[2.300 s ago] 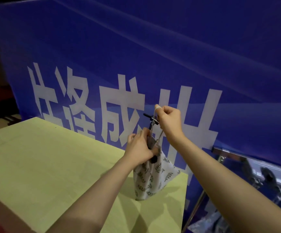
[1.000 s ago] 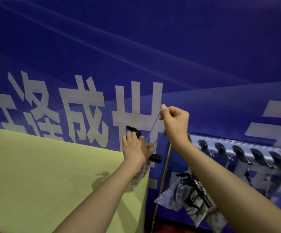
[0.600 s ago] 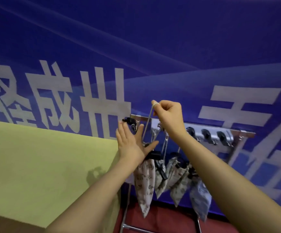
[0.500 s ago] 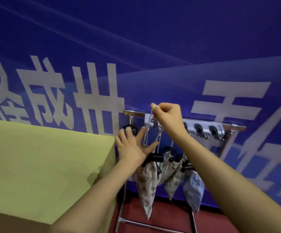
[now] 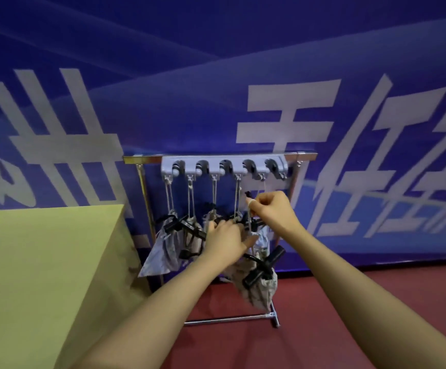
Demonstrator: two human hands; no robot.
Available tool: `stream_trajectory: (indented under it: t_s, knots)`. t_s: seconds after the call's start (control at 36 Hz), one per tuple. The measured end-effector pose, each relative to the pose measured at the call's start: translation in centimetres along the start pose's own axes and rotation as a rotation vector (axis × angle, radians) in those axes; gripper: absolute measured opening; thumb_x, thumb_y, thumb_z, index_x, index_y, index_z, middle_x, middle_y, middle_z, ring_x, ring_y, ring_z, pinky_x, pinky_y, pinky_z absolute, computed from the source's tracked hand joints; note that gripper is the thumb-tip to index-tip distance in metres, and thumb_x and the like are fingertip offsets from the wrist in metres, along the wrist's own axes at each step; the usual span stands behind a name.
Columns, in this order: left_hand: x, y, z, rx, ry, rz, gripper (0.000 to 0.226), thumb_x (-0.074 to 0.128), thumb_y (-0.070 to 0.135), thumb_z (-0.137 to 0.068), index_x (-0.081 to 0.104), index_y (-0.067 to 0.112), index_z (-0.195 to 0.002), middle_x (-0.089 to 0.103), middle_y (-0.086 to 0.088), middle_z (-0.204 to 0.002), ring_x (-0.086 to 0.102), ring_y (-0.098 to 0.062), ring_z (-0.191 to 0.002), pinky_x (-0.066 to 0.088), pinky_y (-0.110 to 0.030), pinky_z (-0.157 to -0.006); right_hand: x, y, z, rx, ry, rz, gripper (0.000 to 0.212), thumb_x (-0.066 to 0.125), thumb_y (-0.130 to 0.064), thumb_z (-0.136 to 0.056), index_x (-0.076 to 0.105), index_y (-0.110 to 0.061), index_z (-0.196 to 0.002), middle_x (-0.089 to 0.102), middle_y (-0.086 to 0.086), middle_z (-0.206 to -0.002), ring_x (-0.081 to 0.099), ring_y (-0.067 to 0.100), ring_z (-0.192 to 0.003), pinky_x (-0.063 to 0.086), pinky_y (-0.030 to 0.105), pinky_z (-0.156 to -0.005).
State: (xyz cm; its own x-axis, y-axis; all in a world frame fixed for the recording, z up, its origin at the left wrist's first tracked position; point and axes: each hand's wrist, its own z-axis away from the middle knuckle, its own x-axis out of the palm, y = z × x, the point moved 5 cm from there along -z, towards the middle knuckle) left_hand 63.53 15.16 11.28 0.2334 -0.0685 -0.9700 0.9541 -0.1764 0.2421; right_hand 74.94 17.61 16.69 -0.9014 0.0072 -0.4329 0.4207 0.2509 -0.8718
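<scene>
Hanging step: we are pinching the loop (image 5: 249,203) in our right hand (image 5: 273,209), aiming for the free hook (image 5: 273,166). Our left hand (image 5: 225,241), fingers straight, is steadying the umbrella (image 5: 260,288), which is dangling low before the rack (image 5: 142,157), to slacken the cord.

Left forearm (image 5: 163,302) and left hand (image 5: 225,242), below the grey hook rail (image 5: 224,167): bare up to the frame edge. Right forearm (image 5: 349,275) and right hand (image 5: 272,209), below the rail's right end: bare likewise. A pale narrow band (image 5: 249,201) circles the forefinger, material indeterminate.
</scene>
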Motion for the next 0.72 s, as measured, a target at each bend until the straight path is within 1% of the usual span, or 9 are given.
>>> stream_trajectory:
  t_s: [0.11,0.14,0.19,0.28,0.36,0.5,0.58,0.64,0.72]
  knots:
    - [1.0,1.9,-2.4,0.006,-0.093,0.289,0.029,0.049,0.044,-0.093,0.060,0.018,-0.083,0.067,-0.008,-0.089,0.060,-0.030,-0.094,0.040,-0.035,-0.080,-1.9,3.1,-0.5,0.069,0.033,0.070,0.045,0.061,-0.020,-0.089,0.046,0.005,-0.054,0.043,0.014,-0.050,0.035,0.018,-0.050,0.032,0.029,-0.052]
    - [1.4,2.6,-3.4,0.015,-0.134,0.373,0.027,0.051,0.039,-0.093,0.056,0.018,-0.077,0.064,-0.008,-0.078,0.060,-0.032,-0.087,0.040,-0.033,-0.071,-2.6,4.0,-1.0,0.092,0.040,0.090,0.044,0.061,-0.019,-0.089,0.048,0.005,-0.054,0.047,0.014,-0.050,0.037,0.018,-0.050,0.033,0.029,-0.052]
    - [2.0,3.5,-4.3,0.015,-0.184,0.491,0.027,0.054,0.030,-0.093,0.056,0.014,-0.071,0.055,-0.007,-0.063,0.056,-0.032,-0.075,0.035,-0.031,-0.059,-3.5,5.0,-1.5,0.127,0.025,0.140,0.042,0.061,-0.018,-0.089,0.052,0.002,-0.054,0.047,-0.002,-0.042,0.037,0.011,-0.044,0.033,0.023,-0.049]
    - [3.0,4.8,-5.9,0.046,-0.244,0.551,0.020,0.057,0.019,-0.089,0.069,0.003,-0.084,0.069,-0.018,-0.084,0.063,-0.030,-0.085,0.042,-0.030,-0.065,-4.5,6.7,-2.3,0.181,0.025,0.202,0.038,0.061,-0.015,-0.088,0.055,0.007,-0.057,0.041,-0.007,-0.036,0.034,0.007,-0.042,0.031,0.024,-0.049]
    - [4.0,5.7,-7.8,0.065,-0.281,0.625,0.019,0.054,0.009,-0.085,0.073,0.007,-0.091,0.072,-0.012,-0.097,0.066,-0.025,-0.092,0.051,-0.031,-0.079,-5.8,8.7,-3.3,0.216,0.071,0.226,0.037,0.060,-0.015,-0.085,0.049,0.007,-0.057,0.037,0.002,-0.046,0.032,0.018,-0.050,0.030,0.031,-0.055]
    - [5.1,6.9,-11.1,0.043,-0.281,0.710,0.019,0.054,0.002,-0.081,0.072,0.002,-0.086,0.072,-0.015,-0.093,0.066,-0.026,-0.089,0.052,-0.036,-0.081,-7.6,11.3,-5.6,0.247,0.071,0.277,0.030,0.057,-0.012,-0.076,0.041,-0.007,-0.051,0.031,-0.001,-0.047,0.028,0.019,-0.053,0.028,0.034,-0.056]
    - [5.4,7.0,-13.5,-0.003,-0.214,0.742,0.018,0.055,0.008,-0.082,0.068,-0.004,-0.081,0.066,-0.021,-0.080,0.060,-0.027,-0.073,0.050,-0.043,-0.075,-8.3,13.0,-7.2,0.266,0.039,0.271,0.031,0.056,-0.013,-0.075,0.036,-0.014,-0.052,0.031,-0.001,-0.049,0.027,0.019,-0.056,0.027,0.035,-0.056]
    - [5.2,7.0,-14.9,-0.042,-0.167,0.774,0.020,0.056,0.012,-0.087,0.068,-0.002,-0.079,0.061,-0.015,-0.071,0.053,-0.023,-0.065,0.046,-0.035,-0.065,-8.4,14.2,-8.1,0.286,-0.012,0.278,0.027,0.056,-0.012,-0.077,0.042,-0.010,-0.054,0.031,-0.002,-0.049,0.027,0.018,-0.055,0.026,0.034,-0.057]
    - [5.3,7.1,-17.2,-0.097,-0.124,0.807,0.019,0.055,0.012,-0.091,0.069,0.006,-0.079,0.066,-0.012,-0.075,0.061,-0.022,-0.066,0.048,-0.028,-0.064,-8.8,15.6,-9.8,0.294,-0.088,0.266,0.023,0.055,-0.013,-0.081,0.051,-0.004,-0.060,0.035,-0.002,-0.049,0.029,0.018,-0.053,0.027,0.033,-0.057]
